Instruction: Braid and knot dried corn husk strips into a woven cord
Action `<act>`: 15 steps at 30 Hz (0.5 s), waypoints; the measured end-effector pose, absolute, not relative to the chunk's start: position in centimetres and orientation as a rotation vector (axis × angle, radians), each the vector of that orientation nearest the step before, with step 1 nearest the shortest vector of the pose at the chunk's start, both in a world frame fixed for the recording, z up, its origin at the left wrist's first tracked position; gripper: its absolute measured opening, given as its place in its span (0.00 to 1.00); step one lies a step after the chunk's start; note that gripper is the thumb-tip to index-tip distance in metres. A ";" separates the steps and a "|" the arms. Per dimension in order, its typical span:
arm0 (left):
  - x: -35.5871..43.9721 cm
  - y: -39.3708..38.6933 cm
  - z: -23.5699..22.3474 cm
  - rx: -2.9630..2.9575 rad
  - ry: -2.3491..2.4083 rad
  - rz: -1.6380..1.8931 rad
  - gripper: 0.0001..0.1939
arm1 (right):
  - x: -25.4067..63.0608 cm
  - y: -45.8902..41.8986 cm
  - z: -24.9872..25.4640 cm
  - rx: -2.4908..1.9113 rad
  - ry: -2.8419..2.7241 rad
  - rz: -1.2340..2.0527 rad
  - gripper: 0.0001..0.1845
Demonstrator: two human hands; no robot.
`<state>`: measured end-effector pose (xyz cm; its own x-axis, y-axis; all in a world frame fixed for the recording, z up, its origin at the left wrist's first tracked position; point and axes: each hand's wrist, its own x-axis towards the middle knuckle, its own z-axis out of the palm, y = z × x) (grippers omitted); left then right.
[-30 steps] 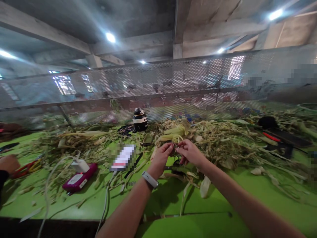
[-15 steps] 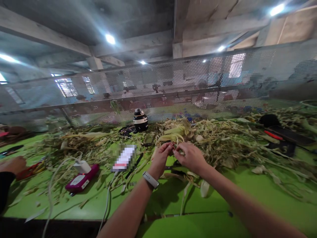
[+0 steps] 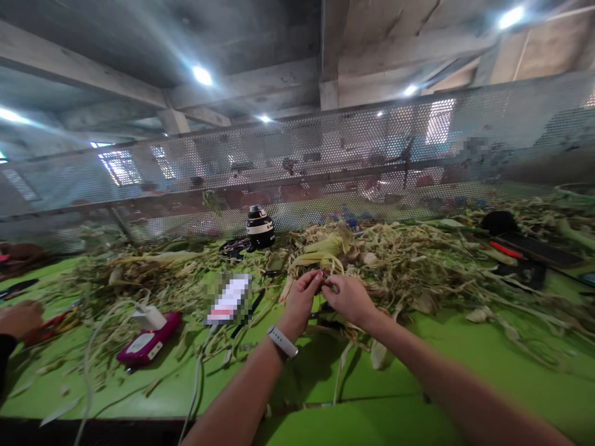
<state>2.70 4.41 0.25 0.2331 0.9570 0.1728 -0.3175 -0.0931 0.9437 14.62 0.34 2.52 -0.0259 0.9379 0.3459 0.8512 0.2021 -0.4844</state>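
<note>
A workshop set up in a bare concrete hall, where heavy beams [image 3: 79, 69] cross a grey ceiling [image 3: 260, 31] with bright lamps [image 3: 202, 75]. Dry, pale plant strips [image 3: 409, 266] lie heaped toward the far edge of a long green table [image 3: 465, 347], their scraps [image 3: 151, 385] scattered toward the near edge. Along the far edge stands a perforated metal screen [image 3: 353, 148], windows [image 3: 439, 121] showing brightly through its holes; blurred shapes [image 3: 425, 179] beyond may be further work places. At left, nearer the front edge, a second person's hand [image 3: 21, 317] marks a shared bench.
</note>
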 end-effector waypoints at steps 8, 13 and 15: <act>2.6 4.4 0.4 1.195 0.743 1.265 0.18 | 14.9 0.7 2.6 -1.444 -1.669 0.496 0.07; 2.6 4.2 0.4 1.218 0.711 1.250 0.18 | 15.1 1.3 2.9 -1.300 -1.350 1.005 0.08; 2.6 4.1 0.5 1.233 0.690 1.239 0.18 | 15.3 1.4 2.9 -1.321 -1.318 1.072 0.08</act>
